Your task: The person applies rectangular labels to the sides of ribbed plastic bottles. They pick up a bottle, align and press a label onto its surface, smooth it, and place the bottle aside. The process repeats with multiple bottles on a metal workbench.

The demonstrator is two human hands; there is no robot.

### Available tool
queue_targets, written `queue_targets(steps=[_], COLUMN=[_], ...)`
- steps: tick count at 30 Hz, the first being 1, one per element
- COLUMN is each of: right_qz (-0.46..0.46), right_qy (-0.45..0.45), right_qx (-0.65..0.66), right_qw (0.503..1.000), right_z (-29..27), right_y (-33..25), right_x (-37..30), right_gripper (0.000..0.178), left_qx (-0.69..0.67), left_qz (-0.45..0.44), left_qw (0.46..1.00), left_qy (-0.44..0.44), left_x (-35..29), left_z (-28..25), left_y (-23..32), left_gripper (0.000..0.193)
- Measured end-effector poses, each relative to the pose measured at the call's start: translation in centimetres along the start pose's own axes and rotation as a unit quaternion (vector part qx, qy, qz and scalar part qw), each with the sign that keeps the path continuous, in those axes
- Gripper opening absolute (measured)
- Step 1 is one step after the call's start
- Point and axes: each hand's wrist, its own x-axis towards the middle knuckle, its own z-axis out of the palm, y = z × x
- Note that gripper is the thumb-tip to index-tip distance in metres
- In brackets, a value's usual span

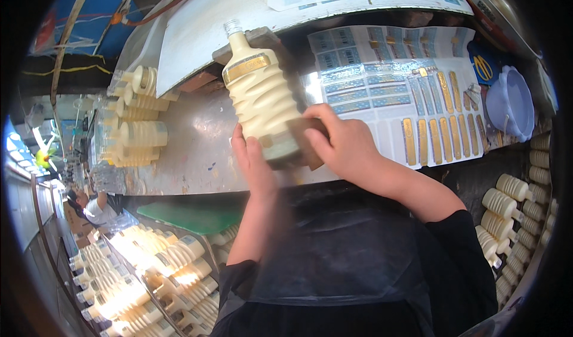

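A cream bottle [262,101] with a ribbed, wavy body lies in front of me, its clear neck pointing away and a gold label band across its shoulder. The neck end leans on a dark block [265,39]. My left hand [256,164] grips the bottle's lower left side, thumb and fingers against it. Pinched in my right hand [346,146] is a flat brown pad [308,151], pressed to the bottle near its base. What the pad covers is hidden. To the right lies a sheet of gold and blue labels [394,128].
Several cream bottles [140,135] stand in a cluster at the table's left. A purple bucket [513,104] is at the right edge. Racks of bottles [170,253] fill the lower left, with more bottles [498,208] at lower right. A person [101,208] is far left.
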Motion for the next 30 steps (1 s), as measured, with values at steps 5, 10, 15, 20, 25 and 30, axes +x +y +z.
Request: queue_targets(steps=[5, 10, 15, 20, 25, 30], right_qz=[0.002, -0.002, -0.111, -0.048, -0.24, -0.36], right_qy=[0.017, 0.077, 0.05, 0.229, 0.216, 0.176], right_qx=[0.033, 0.041, -0.015, -0.012, -0.195, -0.255], right_qw=[0.999, 0.996, 0.992, 0.972, 0.926, 0.88], right_z=[-0.1, -0.6, 1.0, 1.3, 4.2, 3.5], right_y=[1.7, 0.4, -2.5, -1.6, -2.6, -7.4], right_x=[0.5, -0.1, -0.8, 0.3, -2.2, -1.6], right_gripper=[0.031, 0.03, 0.026, 0.019, 0.031, 0.036], left_qx=[-0.05, -0.102, -0.16, 0.027, 0.154, 0.159], left_qz=[0.008, -0.014, -0.045, 0.085, 0.186, 0.279], left_qw=[0.999, 0.995, 0.986, 0.991, 0.966, 0.945], left_qy=[-0.003, -0.002, -0.018, -0.1, -0.093, -0.063], left_x=[-0.3, -0.6, -0.5, 0.2, 1.1, 1.6], left_z=[0.5, 0.5, -0.1, -2.7, -3.9, -4.0], left_y=[-0.2, 0.9, 1.4, -0.2, -1.7, -1.2], left_gripper=[0.058, 0.053, 0.048, 0.056, 0.074, 0.067])
